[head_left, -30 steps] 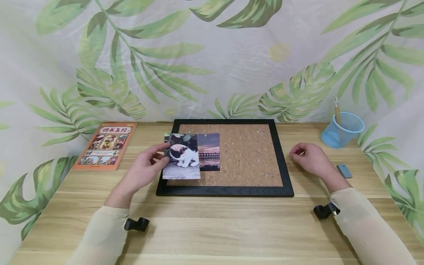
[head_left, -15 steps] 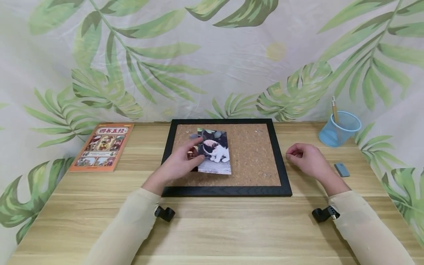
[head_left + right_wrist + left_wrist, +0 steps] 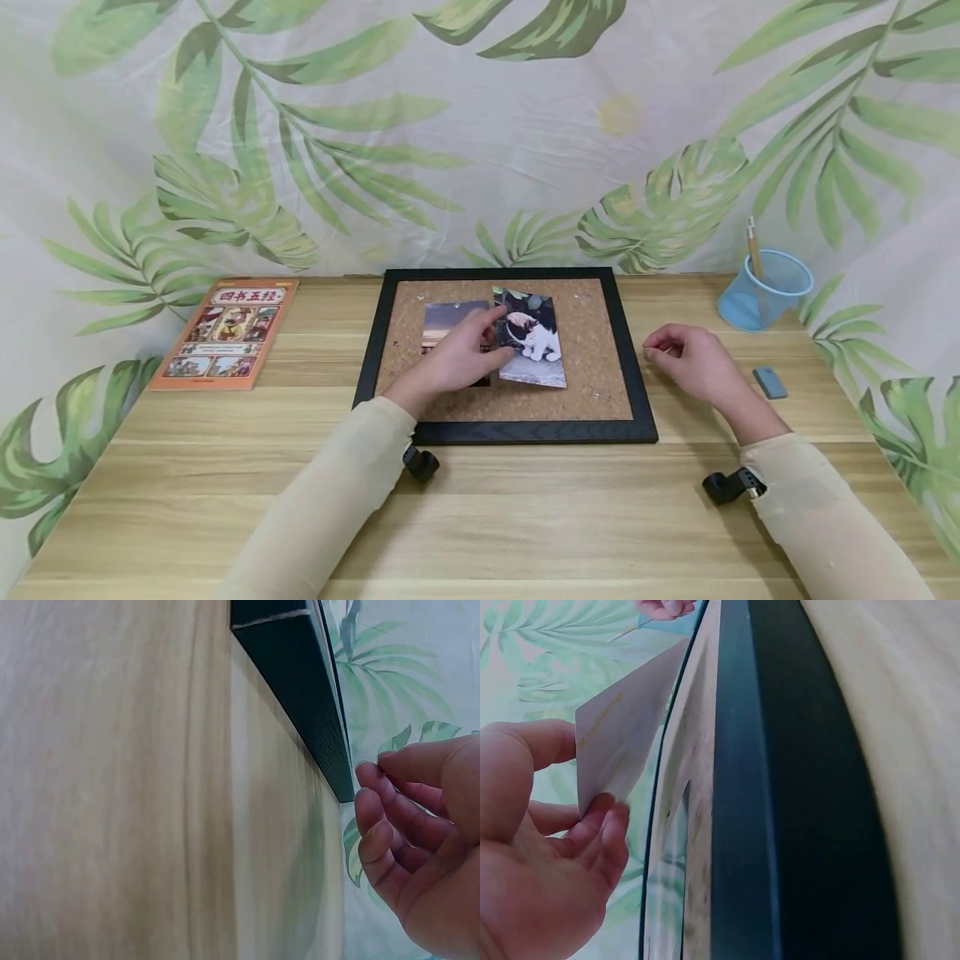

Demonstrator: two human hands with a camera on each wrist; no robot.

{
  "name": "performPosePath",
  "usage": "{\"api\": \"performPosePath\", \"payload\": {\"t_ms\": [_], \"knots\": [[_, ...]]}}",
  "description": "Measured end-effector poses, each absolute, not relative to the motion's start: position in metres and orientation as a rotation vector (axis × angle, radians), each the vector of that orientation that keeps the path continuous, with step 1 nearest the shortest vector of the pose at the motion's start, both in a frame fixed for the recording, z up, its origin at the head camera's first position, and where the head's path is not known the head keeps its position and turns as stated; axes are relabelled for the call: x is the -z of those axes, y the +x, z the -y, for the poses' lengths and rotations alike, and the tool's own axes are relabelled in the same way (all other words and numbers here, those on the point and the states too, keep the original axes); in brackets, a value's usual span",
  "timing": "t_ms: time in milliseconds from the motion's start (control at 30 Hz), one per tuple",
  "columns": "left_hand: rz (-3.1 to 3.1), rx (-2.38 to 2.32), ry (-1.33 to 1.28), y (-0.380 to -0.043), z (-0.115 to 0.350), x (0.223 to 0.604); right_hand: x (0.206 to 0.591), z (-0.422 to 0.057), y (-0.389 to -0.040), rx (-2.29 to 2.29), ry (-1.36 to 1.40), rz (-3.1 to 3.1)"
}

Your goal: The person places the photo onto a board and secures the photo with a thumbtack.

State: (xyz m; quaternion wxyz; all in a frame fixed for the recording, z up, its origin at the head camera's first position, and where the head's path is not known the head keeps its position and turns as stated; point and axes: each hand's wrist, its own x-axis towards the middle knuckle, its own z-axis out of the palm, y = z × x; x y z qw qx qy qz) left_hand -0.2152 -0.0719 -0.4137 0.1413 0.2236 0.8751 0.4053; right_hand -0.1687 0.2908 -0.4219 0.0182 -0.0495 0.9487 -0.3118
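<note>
My left hand (image 3: pixel 459 354) pinches the left edge of a photo of a black-and-white kitten (image 3: pixel 542 346). The photo is held tilted above the middle of a black-framed corkboard (image 3: pixel 600 358); its white back (image 3: pixel 622 727) faces the left wrist view. Partly behind that hand, a photo of a dusk sky (image 3: pixel 450 317) lies on the cork, with a small shiny pin at its top. My right hand (image 3: pixel 692 358) hovers just right of the frame, thumb and index fingertips together. Nothing can be made out between them in the right wrist view.
An orange comic-style book (image 3: pixel 225 333) lies at the left. At the right stand a blue mesh cup (image 3: pixel 761 296) holding a pencil (image 3: pixel 753 250), and a small grey-blue block (image 3: pixel 770 382). Small clear pins show at the cork's corners. A leaf-patterned cloth hangs behind the table.
My left hand has carried the kitten photo rightward from the board's left edge to past its middle, uncovering the left part of the dusk photo. The right hand has kept its place.
</note>
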Motion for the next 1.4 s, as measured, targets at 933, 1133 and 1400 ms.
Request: {"api": "performPosePath", "payload": {"t_ms": [933, 1133, 1400], "knots": [[-2.600, -0.744, 0.707, -0.239, 0.046, 0.430, 0.408, -0.236, -0.207, 1.254, -0.130, -2.675], [-2.598, -0.662, 0.706, -0.233, 0.037, 0.419, 0.412, -0.220, -0.225, 1.318, -0.108, -2.626], [-2.641, -0.601, 0.726, -0.236, 0.033, 0.428, 0.411, -0.200, -0.245, 1.358, -0.107, -2.587]]}}
